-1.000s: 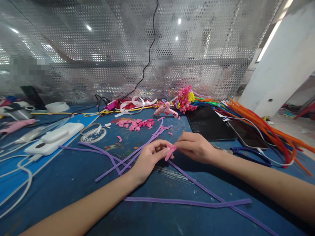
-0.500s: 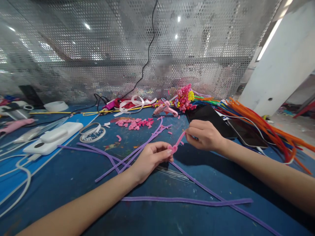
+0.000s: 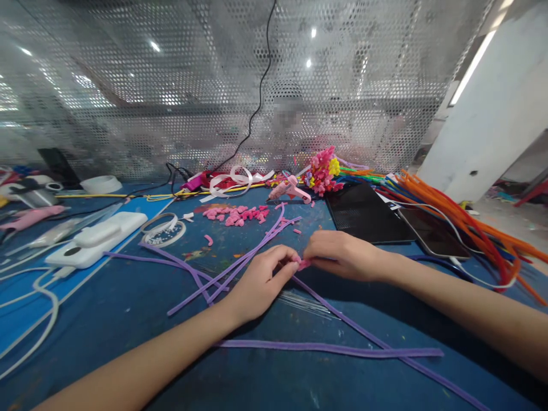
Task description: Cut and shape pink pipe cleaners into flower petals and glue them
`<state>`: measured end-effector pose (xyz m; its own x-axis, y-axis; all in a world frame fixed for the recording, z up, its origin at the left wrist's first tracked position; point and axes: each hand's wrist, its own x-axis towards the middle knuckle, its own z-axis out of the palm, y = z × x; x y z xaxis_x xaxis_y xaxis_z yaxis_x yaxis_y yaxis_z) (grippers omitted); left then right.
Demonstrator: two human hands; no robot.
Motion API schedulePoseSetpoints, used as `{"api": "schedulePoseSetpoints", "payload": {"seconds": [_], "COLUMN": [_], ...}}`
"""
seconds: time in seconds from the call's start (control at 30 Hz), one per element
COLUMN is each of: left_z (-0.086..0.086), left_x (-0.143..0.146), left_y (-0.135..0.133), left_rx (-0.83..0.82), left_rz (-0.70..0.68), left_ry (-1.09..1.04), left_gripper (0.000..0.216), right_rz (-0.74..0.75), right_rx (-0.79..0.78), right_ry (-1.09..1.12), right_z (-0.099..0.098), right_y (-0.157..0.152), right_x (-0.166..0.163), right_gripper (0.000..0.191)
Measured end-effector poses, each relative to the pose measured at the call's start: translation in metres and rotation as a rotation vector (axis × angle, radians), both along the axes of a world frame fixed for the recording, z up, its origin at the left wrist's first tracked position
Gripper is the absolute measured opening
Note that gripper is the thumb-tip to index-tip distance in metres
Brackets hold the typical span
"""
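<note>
A short pink pipe cleaner (image 3: 303, 264) is pinched between my two hands above the blue table. My left hand (image 3: 268, 278) holds its curled part, with thumb and index finger pressed together. From the other side my right hand (image 3: 336, 255) grips it, fingers closed and close to my left fingertips. Most of the pink piece is hidden by the fingers. Purple pipe cleaners (image 3: 240, 264) lie crossed beside and under my left hand, and another purple pipe cleaner (image 3: 329, 347) lies nearer to me. Thin wires (image 3: 310, 303) rest on the table below the hands.
Small pink pieces (image 3: 235, 215) are heaped beyond my hands, near a pink glue gun (image 3: 290, 189) and a colourful bunch (image 3: 322, 171). At right lie a black tablet (image 3: 368, 214), a phone (image 3: 432, 233) and orange pipe cleaners (image 3: 462, 211). A white power strip (image 3: 96, 240) sits left.
My right hand has come down and left, close to my left hand. The pink end that stretched up between them is now mostly hidden in the fingers.
</note>
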<state>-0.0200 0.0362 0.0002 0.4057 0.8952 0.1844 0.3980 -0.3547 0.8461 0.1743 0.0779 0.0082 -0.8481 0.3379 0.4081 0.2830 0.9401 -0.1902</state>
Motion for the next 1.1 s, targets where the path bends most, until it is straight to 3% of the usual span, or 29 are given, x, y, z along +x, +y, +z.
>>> {"api": "schedulePoseSetpoints", "payload": {"seconds": [0.17,0.27,0.47,0.77,0.83,0.93,1.1], "left_z": [-0.002,-0.005,-0.006,-0.005,-0.003,-0.002,-0.003], "left_x": [-0.002,-0.002,-0.002,-0.002,-0.001,-0.002,-0.007], "left_y": [0.005,0.007,0.007,0.005,0.005,0.005,0.004], "left_rx": [-0.268,-0.347,-0.386,-0.464,-0.384,-0.103,0.453], "left_rz": [-0.056,-0.056,-0.088,-0.111,-0.105,-0.040,0.262], "left_ry": [-0.189,-0.240,-0.225,-0.139,-0.083,0.019,0.251], "left_gripper": [0.018,0.016,0.016,0.019,0.019,0.018,0.014], "right_rz": [0.014,0.064,0.170,0.190,0.175,0.132,-0.066], "right_rx": [-0.094,-0.142,-0.267,-0.349,-0.360,-0.368,-0.237], "right_ry": [0.114,0.111,0.080,0.088,0.088,0.115,0.323], "right_z": [-0.002,-0.003,-0.002,0.007,0.006,0.000,-0.016], "right_y": [-0.001,0.000,0.004,0.005,0.004,0.000,-0.010], "right_x": [0.002,0.004,0.010,0.012,0.010,0.005,-0.008], "right_gripper": [0.012,0.012,0.016,0.016,0.015,0.014,0.014]}}
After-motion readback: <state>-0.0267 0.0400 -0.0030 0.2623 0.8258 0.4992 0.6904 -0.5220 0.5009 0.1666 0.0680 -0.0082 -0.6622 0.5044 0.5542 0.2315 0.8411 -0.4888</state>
